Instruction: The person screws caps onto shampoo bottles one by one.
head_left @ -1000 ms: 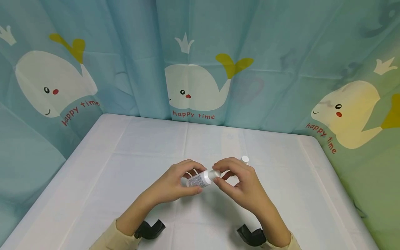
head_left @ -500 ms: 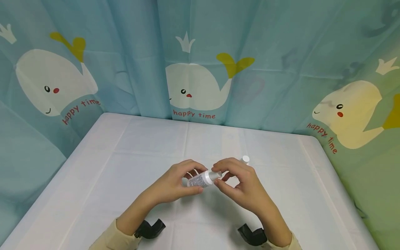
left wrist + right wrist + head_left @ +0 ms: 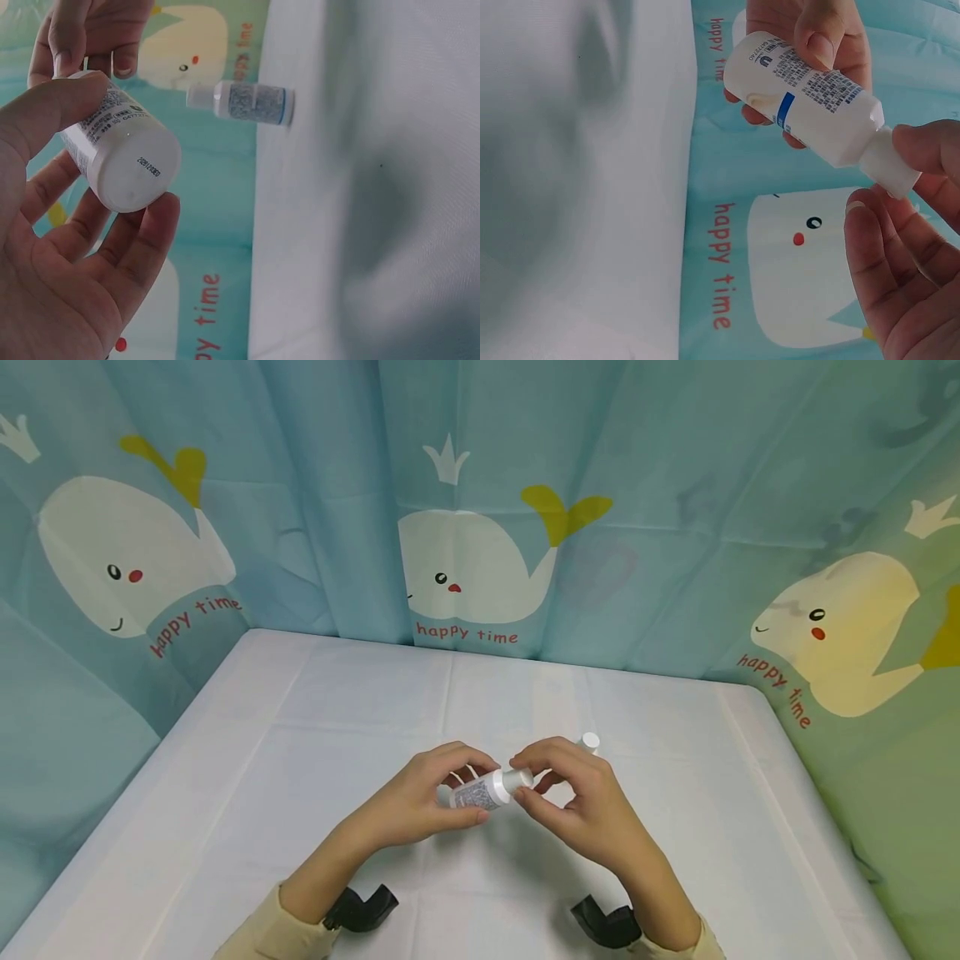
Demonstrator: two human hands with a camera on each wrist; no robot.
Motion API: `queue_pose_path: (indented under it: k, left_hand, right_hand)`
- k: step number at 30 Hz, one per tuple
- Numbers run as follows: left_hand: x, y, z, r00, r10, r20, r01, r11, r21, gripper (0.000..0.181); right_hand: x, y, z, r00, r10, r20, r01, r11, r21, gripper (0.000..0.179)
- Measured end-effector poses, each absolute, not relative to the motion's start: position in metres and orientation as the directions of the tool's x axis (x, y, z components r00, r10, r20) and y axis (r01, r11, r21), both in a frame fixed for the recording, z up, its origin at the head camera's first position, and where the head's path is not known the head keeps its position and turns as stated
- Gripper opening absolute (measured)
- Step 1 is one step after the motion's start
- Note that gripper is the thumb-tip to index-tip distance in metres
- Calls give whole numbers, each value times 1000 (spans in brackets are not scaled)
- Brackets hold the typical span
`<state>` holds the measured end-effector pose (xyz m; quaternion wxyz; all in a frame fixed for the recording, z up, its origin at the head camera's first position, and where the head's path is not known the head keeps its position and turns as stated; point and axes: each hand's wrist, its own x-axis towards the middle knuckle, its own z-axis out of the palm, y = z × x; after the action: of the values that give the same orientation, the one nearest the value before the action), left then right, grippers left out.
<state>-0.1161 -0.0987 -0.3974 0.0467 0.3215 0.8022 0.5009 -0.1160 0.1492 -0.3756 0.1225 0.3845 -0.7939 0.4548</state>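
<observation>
My left hand (image 3: pixel 420 797) grips a small white plastic bottle (image 3: pixel 810 105) with printed text and a blue stripe, thumb on one side and fingers on the other. The bottle is tilted above the table, its white cap (image 3: pixel 889 163) pointing toward my right hand (image 3: pixel 581 797). Thumb and fingertips of the right hand pinch that cap, which sits on the bottle's neck. Facing the left wrist camera is the bottle's round base (image 3: pixel 142 171), stamped with small dark digits.
A second white bottle (image 3: pixel 255 103) with a cap and a blue-edged label stands upright on the white-covered table (image 3: pixel 337 693), beyond my right hand. Behind the table hangs a blue-green curtain (image 3: pixel 315 527) printed with whales. Black wrist mounts (image 3: pixel 362 910) sit below both hands.
The right fingertips loosen slightly and then close back around the cap. Bottle and left hand stay almost in the same place.
</observation>
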Motion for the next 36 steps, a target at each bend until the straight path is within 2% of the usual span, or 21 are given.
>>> queue_pose_path:
  k: [4,11,19,30,36]
  left_hand:
    - [-116,-98,-399,-784,570,248,472,286,834,41]
    - [-115,-97,-399,-787,569,239,466,294,835,41]
    - [-116,-98,-399,-793,563,232,459,303,835,43]
    - [-116,-98,-400,-788,568,237,462,291,838,41]
    - [-117,-99,-399,-789,564,243,466,292,835,42]
  right_hand:
    - [-116,149,-376,-671,-503,545,-723,283,-630,27]
    - [-117,148,-376,-628,-520,579,-760,246,-602,26]
    - [-118,150,-375,-622,-569,538,-751,238,-616,34]
    - [-117,151,-376,-674,-548,496,-709,288,-644,26]
    - [-117,152,-375,-683,-541,490,-703,305,-643,29]
